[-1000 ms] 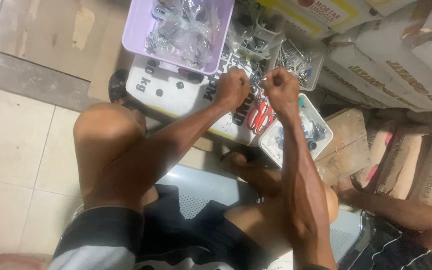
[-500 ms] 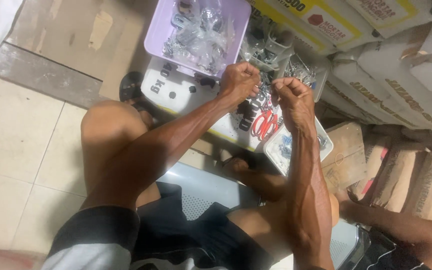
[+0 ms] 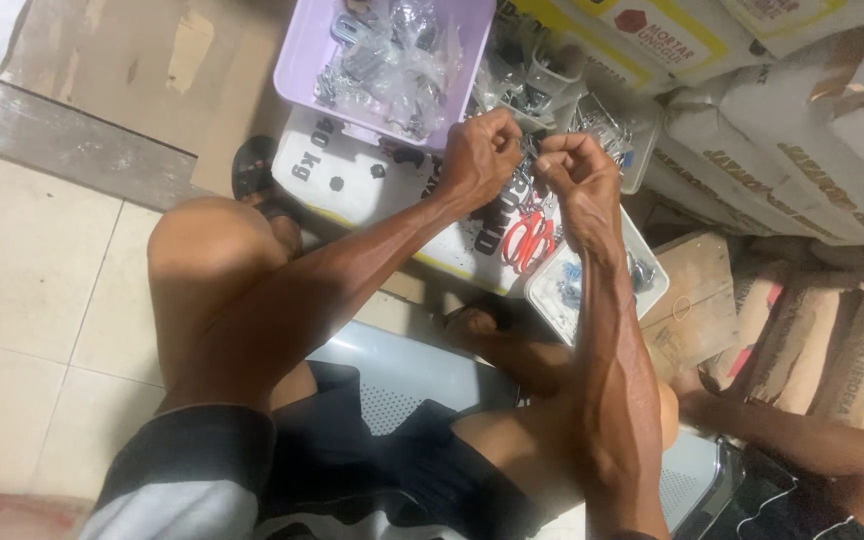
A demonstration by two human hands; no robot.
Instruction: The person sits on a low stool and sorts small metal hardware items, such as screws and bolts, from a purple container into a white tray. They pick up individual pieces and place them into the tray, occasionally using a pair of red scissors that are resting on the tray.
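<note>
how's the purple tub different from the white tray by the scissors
The purple tub is lilac and deep-walled, lying above the left hand; the white tray is white and shallow, lying beside the right forearm. The tub is heaped with clear bags of metal parts; the tray shows only a few small parts, half hidden by the arm. Both are plastic, rectangular and rest on the sacks.

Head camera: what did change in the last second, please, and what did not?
Little changed. Both fists, left hand and right hand, stay closed close together on a small metal part over the trays. The lilac tray, red-handled tool and sacks lie as before; only the camera shifted.
</note>
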